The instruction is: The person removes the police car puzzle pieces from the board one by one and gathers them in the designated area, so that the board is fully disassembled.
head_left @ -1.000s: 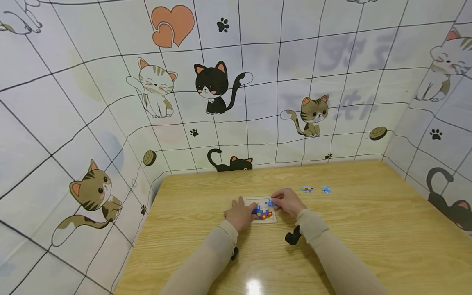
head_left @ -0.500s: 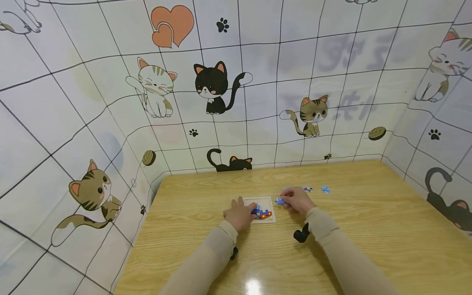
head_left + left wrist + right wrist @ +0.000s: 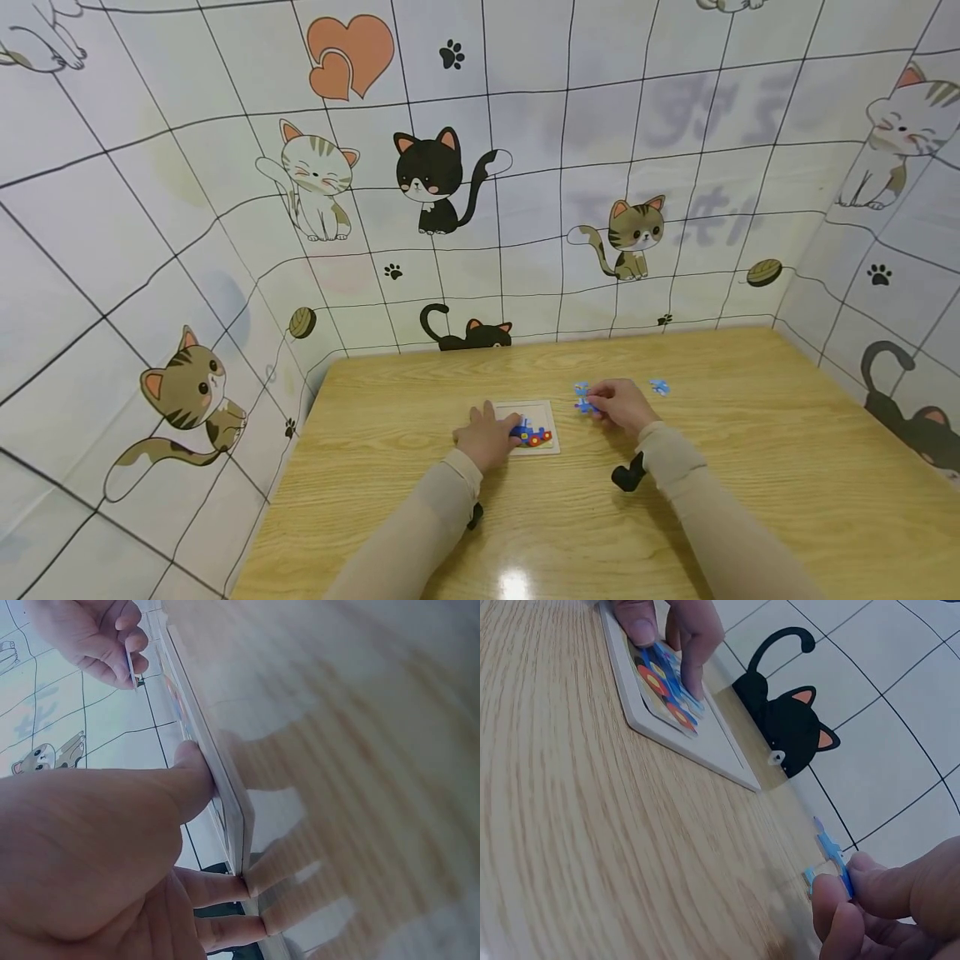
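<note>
My left hand [image 3: 486, 437] lies at the left side of a pale jigsaw tray [image 3: 538, 408]. Its thumb presses on the tray and the other fingers stretch out, as the left wrist view also shows. Assembled pieces [image 3: 671, 682] in the tray form a blue vehicle with red and yellow wheels. The upper part of the tray bed is bare. To the right, apart from the tray, my right hand [image 3: 624, 407] pinches a blue puzzle piece [image 3: 834, 851] between thumb and index finger. A second blue piece [image 3: 581, 387] lies on the table just beyond it.
Another loose blue piece [image 3: 659, 387] lies to the right of my right hand. All this is on a wooden table [image 3: 420, 383], backed by a white cloth [image 3: 540, 283] printed with cats and grid lines.
My right hand has moved right, away from the tray, still pinching the blue piece. It now hides a red-and-yellow piece seen earlier. The left hand has stayed in place.
</note>
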Demonstrator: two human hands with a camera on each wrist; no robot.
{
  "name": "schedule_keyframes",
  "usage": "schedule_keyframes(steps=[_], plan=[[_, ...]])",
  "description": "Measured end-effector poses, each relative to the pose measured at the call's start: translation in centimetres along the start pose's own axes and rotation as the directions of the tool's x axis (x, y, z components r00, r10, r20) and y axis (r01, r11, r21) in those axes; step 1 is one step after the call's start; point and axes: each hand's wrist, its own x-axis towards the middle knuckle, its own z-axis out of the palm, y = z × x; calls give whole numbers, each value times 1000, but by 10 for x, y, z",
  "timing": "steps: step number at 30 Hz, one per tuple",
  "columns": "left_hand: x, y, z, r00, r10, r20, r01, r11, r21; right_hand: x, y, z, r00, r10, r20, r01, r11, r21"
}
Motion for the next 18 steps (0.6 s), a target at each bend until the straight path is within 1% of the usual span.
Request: schedule_keyframes(steps=[5, 7, 11, 14, 18], plan=[[0, 0, 1, 1000, 2, -2, -2, 1000, 2, 2, 7, -10, 1000, -13, -11, 13, 1000, -7], [0, -1, 1, 1000, 5, -8, -5, 1000, 6, 2, 9, -15, 1000, -11, -5, 11, 1000, -1], [1, -1, 3, 1000, 3, -8, -3, 1000, 9, -1, 13, -24, 1000, 15, -4, -15, 1000, 11], [3, -1, 5, 1000, -5, -2, 5, 1000, 8, -4, 14, -30, 1000, 17, -7, -17, 1000, 14], [3, -1, 5, 1000, -5, -7, 5, 1000, 20, -6, 16, -39, 1000, -1, -15, 1, 1000, 3]])
